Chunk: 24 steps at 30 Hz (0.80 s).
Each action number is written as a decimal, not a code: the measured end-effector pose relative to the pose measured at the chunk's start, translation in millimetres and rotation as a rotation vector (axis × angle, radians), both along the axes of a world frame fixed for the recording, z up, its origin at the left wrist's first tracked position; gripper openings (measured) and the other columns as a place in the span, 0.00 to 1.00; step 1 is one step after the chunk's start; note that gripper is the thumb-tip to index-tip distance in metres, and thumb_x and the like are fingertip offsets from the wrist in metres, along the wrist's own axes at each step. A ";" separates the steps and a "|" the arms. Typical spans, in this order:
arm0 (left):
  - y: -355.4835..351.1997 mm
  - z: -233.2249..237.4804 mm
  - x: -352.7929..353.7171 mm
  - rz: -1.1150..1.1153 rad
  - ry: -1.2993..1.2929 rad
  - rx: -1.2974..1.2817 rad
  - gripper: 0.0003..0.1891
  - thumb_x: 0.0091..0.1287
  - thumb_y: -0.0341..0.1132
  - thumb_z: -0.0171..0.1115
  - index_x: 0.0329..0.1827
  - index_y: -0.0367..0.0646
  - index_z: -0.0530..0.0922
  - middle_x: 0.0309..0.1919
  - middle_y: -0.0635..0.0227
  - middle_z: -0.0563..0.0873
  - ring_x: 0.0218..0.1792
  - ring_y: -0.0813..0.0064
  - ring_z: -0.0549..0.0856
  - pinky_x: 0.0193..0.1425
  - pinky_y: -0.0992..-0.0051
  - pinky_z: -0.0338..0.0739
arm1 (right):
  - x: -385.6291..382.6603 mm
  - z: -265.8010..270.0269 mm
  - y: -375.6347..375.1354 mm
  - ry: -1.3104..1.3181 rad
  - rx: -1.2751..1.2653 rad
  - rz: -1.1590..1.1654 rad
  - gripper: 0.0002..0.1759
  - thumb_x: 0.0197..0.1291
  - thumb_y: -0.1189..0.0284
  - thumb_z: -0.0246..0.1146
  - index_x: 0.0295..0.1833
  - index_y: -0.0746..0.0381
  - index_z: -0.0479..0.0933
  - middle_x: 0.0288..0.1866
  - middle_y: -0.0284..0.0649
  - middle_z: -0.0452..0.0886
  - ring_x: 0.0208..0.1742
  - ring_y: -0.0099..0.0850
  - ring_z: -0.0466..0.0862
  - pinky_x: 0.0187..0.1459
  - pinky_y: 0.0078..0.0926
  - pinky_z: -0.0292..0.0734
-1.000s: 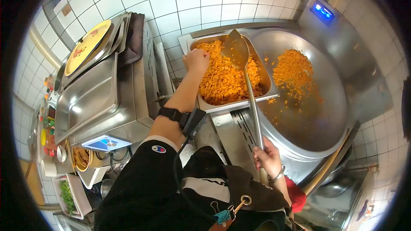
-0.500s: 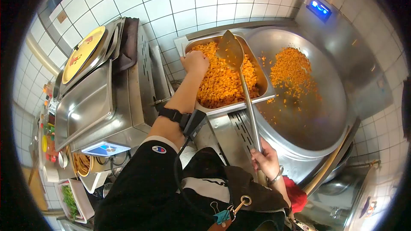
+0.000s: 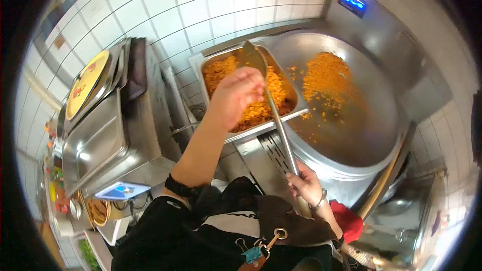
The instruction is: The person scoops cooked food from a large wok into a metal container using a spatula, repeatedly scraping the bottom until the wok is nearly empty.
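A long-handled metal cooking shovel (image 3: 275, 108) rises from my right hand (image 3: 305, 184), whose fingers wrap its lower handle. The blade tilts over the far part of a rectangular steel pan (image 3: 301, 109) full of orange diced food (image 3: 277, 84). My left hand (image 3: 237, 94) hovers above this pan, near the shovel's neck. Its fingers are loosely bent and apart, slightly blurred, with nothing visible in them. The hand hides part of the food. Right of the pan, a large round metal wok (image 3: 371, 143) has more orange pieces (image 3: 329, 78) on its sloping wall.
At left, an empty steel pan (image 3: 95, 138) leans on a metal unit beside a stacked yellow-faced round lid (image 3: 88, 85). A tablet (image 3: 122, 190) lies below. A blue lit display (image 3: 353, 4) is on the back panel. A wooden pole (image 3: 384, 183) lies right of the wok.
My left hand has left the pan's far left edge and come nearer, above the food, its fist loosened. The shovel stays in my right hand. The camera view has shifted slightly.
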<state>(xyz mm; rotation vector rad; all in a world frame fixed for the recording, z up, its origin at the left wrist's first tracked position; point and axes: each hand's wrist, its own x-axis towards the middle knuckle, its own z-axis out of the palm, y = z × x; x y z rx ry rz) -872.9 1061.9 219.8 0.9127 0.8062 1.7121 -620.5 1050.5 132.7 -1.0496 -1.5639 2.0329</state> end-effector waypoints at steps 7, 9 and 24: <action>-27.3 43.2 91.4 -0.268 0.173 0.111 0.07 0.60 0.30 0.54 0.37 0.37 0.75 0.32 0.66 0.79 0.33 0.80 0.76 0.39 0.82 0.70 | 1.2 -4.0 -4.0 0.024 -0.019 0.002 0.12 0.57 0.74 0.53 0.47 0.61 0.67 0.20 0.29 0.66 0.13 0.17 0.67 0.12 0.15 0.64; -32.5 45.9 100.5 -0.294 0.196 0.131 0.08 0.60 0.29 0.55 0.39 0.35 0.76 0.34 0.64 0.81 0.36 0.79 0.78 0.42 0.81 0.72 | 0.5 -2.7 -4.8 0.007 0.004 -0.003 0.09 0.57 0.74 0.54 0.44 0.61 0.68 0.20 0.29 0.66 0.13 0.17 0.67 0.11 0.16 0.64; -52.0 62.9 107.3 -0.335 0.209 0.144 0.10 0.62 0.28 0.48 0.40 0.30 0.74 0.35 0.57 0.79 0.36 0.74 0.76 0.43 0.77 0.70 | 1.3 -11.4 -2.1 0.064 0.019 0.055 0.13 0.55 0.74 0.53 0.47 0.61 0.67 0.18 0.29 0.66 0.12 0.17 0.68 0.11 0.17 0.64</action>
